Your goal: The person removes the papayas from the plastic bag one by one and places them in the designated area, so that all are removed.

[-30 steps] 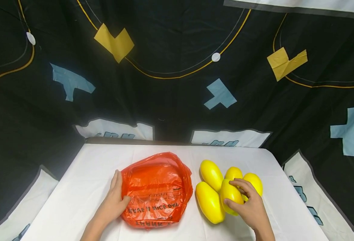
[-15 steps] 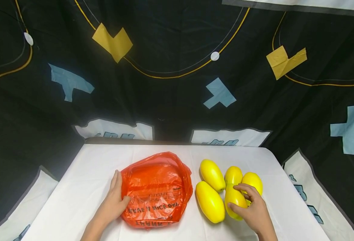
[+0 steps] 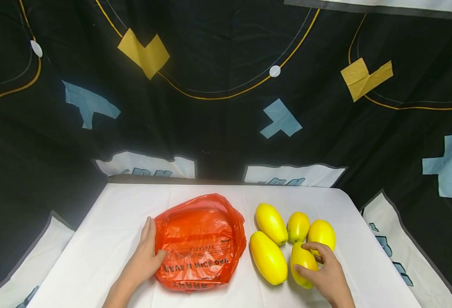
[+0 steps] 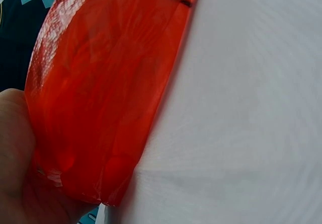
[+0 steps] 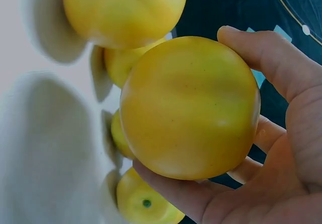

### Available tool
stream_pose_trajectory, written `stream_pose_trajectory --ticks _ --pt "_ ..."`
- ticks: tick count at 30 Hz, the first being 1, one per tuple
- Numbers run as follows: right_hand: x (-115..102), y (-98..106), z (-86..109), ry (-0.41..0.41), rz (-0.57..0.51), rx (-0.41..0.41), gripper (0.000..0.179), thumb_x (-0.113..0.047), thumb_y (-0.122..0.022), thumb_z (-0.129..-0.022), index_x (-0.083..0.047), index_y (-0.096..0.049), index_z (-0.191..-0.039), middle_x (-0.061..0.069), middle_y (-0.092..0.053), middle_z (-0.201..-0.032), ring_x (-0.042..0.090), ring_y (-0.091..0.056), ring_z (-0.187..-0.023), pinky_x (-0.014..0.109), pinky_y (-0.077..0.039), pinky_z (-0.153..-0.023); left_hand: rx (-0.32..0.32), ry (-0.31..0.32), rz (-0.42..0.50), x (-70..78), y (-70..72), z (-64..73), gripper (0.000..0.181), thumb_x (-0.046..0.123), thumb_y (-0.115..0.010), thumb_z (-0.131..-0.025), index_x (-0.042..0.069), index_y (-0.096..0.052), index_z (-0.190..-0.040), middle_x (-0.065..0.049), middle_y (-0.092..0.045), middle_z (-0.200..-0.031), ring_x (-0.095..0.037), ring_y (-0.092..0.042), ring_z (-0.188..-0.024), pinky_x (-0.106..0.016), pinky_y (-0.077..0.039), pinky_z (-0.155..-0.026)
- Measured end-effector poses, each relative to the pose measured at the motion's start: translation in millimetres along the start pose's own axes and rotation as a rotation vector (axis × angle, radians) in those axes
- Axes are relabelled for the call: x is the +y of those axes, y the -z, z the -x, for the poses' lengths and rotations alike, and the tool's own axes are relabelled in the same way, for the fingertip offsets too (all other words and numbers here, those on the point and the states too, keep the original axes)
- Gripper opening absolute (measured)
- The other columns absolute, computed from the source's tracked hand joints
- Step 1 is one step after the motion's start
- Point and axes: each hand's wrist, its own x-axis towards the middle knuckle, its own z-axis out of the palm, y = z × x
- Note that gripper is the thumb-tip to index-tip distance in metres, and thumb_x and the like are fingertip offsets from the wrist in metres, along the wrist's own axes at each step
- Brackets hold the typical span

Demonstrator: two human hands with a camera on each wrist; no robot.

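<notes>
A red plastic bag with dark printing lies puffed up on the white table. My left hand holds its left edge, thumb on the near side; in the left wrist view the bag's smooth side hides most of the fingers. To the right, my right hand grips a yellow mango between thumb and fingers. Seen from the right wrist, that mango appears raised, its shadow apart from it on the cloth. Several other yellow mangoes lie just left of and behind it.
The white table ends at a back edge beyond the bag. A black cloth backdrop with tape pieces and hanging cords stands behind it. One mango lies close to the right hand's fingers.
The right hand has drawn the held mango toward me and slightly right, away from the mango behind it. The left hand and the bag have not visibly moved.
</notes>
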Motion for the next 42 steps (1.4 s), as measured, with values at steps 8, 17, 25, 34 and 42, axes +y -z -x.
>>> stream_pose_trajectory --ticks 8,17,25,34,42 --pt "10.9 -4.9 0.7 -0.016 0.005 -0.044 0.069 -0.036 -0.089 -0.066 -0.018 -0.059 -0.125 0.01 -0.045 -0.139 0.039 -0.046 -0.124 0.058 -0.042 -0.099 0.003 -0.002 0.001 -0.4 -0.2 -0.8 0.096 0.005 -0.062 -0.086 -0.001 0.006 -0.154 -0.016 0.017 -0.16 -0.042 0.0 -0.145 -0.061 -0.013 -0.113" --pt "20.6 -12.7 -1.8 -0.034 0.01 -0.065 0.07 -0.034 -0.09 -0.064 -0.014 -0.059 -0.124 0.017 -0.043 -0.142 0.045 -0.046 -0.123 0.06 -0.044 -0.095 0.005 0.002 -0.014 -2.4 -1.3 -0.1 0.097 0.007 -0.062 -0.085 -0.001 0.007 -0.154 -0.015 0.018 -0.16 -0.043 -0.001 -0.145 -0.061 -0.014 -0.113" --pt "20.2 -14.9 -3.5 -0.061 -0.009 -0.059 0.07 -0.032 -0.09 -0.065 -0.015 -0.059 -0.125 0.017 -0.041 -0.143 0.047 -0.044 -0.125 0.06 -0.043 -0.096 0.002 0.005 -0.01 -1.0 -0.6 -0.3 0.097 0.006 -0.062 -0.086 -0.001 0.007 -0.154 -0.015 0.018 -0.16 -0.043 -0.001 -0.145 -0.061 -0.014 -0.112" --pt "19.6 -17.0 -3.6 -0.03 0.008 -0.048 0.07 -0.034 -0.088 -0.067 -0.013 -0.058 -0.126 0.017 -0.042 -0.142 0.038 -0.041 -0.128 0.057 -0.039 -0.103 0.01 -0.006 -0.017 -1.0 -1.7 -0.1 0.099 0.006 -0.062 -0.085 0.002 0.009 -0.154 -0.016 0.017 -0.16 -0.043 -0.002 -0.145 -0.061 -0.014 -0.112" --pt "13.2 -8.3 -0.5 -0.039 0.071 -0.036 0.078 -0.048 -0.083 -0.07 -0.013 -0.053 -0.134 0.016 -0.042 -0.14 0.038 -0.05 -0.119 0.052 -0.047 -0.097 0.011 -0.003 -0.024 -0.5 -0.7 0.0 0.099 0.006 -0.062 -0.086 0.003 0.01 -0.154 -0.015 0.017 -0.16 -0.044 -0.004 -0.144 -0.061 -0.015 -0.112"
